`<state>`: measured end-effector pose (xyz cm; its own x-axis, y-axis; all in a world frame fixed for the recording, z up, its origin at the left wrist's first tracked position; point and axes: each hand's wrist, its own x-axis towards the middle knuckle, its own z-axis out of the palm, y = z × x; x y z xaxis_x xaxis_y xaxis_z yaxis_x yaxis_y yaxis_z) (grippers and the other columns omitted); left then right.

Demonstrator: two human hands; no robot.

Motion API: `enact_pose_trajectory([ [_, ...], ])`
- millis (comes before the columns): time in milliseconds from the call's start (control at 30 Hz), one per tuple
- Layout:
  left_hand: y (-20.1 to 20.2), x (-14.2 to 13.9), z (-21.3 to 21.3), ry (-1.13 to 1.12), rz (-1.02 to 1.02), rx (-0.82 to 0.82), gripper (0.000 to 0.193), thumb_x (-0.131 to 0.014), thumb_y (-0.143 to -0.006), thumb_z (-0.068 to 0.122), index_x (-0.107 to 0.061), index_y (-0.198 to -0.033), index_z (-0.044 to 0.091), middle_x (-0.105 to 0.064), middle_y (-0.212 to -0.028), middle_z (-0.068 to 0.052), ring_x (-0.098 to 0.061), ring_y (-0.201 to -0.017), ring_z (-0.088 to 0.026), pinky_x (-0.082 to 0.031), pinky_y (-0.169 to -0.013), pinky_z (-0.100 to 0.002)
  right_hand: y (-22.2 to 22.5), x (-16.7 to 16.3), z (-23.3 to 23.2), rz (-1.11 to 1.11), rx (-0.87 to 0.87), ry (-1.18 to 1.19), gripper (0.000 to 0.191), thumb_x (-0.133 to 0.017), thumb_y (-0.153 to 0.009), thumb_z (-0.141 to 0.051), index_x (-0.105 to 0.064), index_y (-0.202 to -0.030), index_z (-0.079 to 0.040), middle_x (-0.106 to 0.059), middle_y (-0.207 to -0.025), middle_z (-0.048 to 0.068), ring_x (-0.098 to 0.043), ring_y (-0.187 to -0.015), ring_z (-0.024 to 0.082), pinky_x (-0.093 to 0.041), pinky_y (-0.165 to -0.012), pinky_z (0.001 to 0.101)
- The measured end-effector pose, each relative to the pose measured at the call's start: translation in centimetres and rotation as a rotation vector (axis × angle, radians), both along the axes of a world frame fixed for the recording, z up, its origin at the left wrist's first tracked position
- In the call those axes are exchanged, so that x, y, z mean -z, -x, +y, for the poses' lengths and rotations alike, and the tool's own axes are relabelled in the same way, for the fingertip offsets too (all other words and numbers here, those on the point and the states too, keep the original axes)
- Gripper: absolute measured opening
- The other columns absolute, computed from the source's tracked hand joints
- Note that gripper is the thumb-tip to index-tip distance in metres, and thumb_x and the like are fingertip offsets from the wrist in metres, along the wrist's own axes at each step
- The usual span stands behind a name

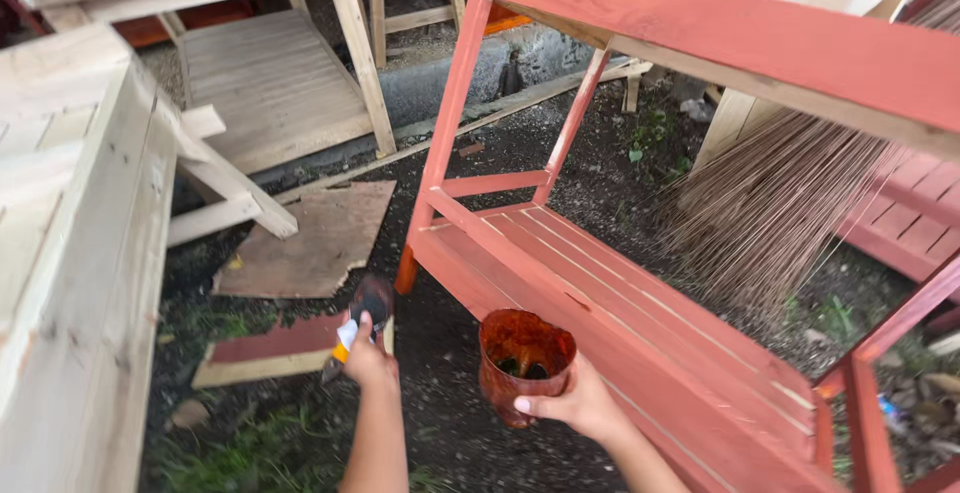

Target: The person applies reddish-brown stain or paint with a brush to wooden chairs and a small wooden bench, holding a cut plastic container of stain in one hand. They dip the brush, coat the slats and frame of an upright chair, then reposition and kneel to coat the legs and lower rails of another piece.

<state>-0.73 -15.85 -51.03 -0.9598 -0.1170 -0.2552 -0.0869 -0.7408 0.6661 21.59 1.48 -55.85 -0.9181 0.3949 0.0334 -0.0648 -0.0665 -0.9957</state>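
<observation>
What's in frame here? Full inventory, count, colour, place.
paint cup: 1, stained red-orange, held lower centre
paintbrush: 1, dark bristles, yellow and white handle, held lower centre-left
painted rack: 1, red, slatted shelf, centre to right
unpainted rack: 1, bare wood, upper left
bare wood panel: 1, pale, left edge
broom: 1, tan bristles, leaning at right
board scrap: 1, brown, on ground left of centre
painted board: 1, red with pale edge, on ground by the brush
ground: dark soil, some grass
left hand: 1, gripping the paintbrush
right hand: 1, holding the paint cup
</observation>
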Motion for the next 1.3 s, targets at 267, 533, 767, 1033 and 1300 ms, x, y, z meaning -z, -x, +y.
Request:
enact_pose_trajectory([
  [267, -7.4, -4.1, 3.6, -0.055, 0.173, -0.020, 0.043, -0.076, -0.091, 0.010, -0.062, -0.131, 0.015, -0.070, -0.120, 0.003, -0.064, -0.105, -0.010, -0.048, -0.085, -0.028, -7.8, 0.2, 4.3, -0.065, 0.020, 0.097, 0.093, -0.093, -0.072, -0.014, -0.045, -0.151, 0.001, -0.068, -0.133, 0.028, -0.067, -0.102, 0.041, -0.052, -0.080, 0.0665],
  [533, -6.9, -1.9, 2.2, 0.043, -0.094, -0.047, 0.039, -0.080, -0.084, 0.004, -0.062, -0.118, 0.008, -0.072, -0.109, -0.005, -0.073, -0.086, -0.021, -0.062, -0.069, -0.036, -6.1, 0.4, 2.8, 0.123, 0.050, 0.123, 0.093, -0.092, -0.067, -0.021, -0.043, -0.143, 0.000, -0.062, -0.137, 0.016, -0.062, -0.125, 0.028, -0.053, -0.105, 0.0466],
  [767, -1.9, -3.6, 2.6, 0.014, -0.031, 0.080, 0.036, -0.078, -0.088, 0.010, -0.064, -0.121, 0.009, -0.072, -0.108, -0.005, -0.072, -0.084, -0.018, -0.059, -0.069, -0.031, -2.6, -1.9, 1.9, -0.006, 0.195, -0.025, 0.092, -0.090, -0.065, -0.022, -0.044, -0.143, -0.003, -0.064, -0.135, 0.014, -0.064, -0.124, 0.025, -0.055, -0.103, 0.0439],
  [1033, 2.5, -7.2, 1.2, 0.126, 0.167, 0.128, 0.044, -0.074, -0.084, -0.005, -0.065, -0.126, 0.007, -0.071, -0.117, -0.005, -0.067, -0.102, -0.015, -0.053, -0.091, -0.031, -4.0, -5.3, 2.8, -0.011, 0.223, 0.027, 0.090, -0.091, -0.063, -0.019, -0.047, -0.139, -0.001, -0.066, -0.132, 0.015, -0.065, -0.122, 0.027, -0.054, -0.104, 0.0446],
  [1300, 3.9, -6.7, 0.7, 0.323, 0.462, 0.243, 0.035, -0.074, -0.088, -0.011, -0.067, -0.121, -0.002, -0.071, -0.123, -0.014, -0.067, -0.110, -0.019, -0.052, -0.101, -0.031, -9.0, -4.3, 2.0, -0.210, 0.396, 0.025, 0.089, -0.089, -0.063, -0.019, -0.050, -0.141, -0.003, -0.068, -0.129, 0.017, -0.067, -0.111, 0.029, -0.056, -0.091, 0.0486],
])
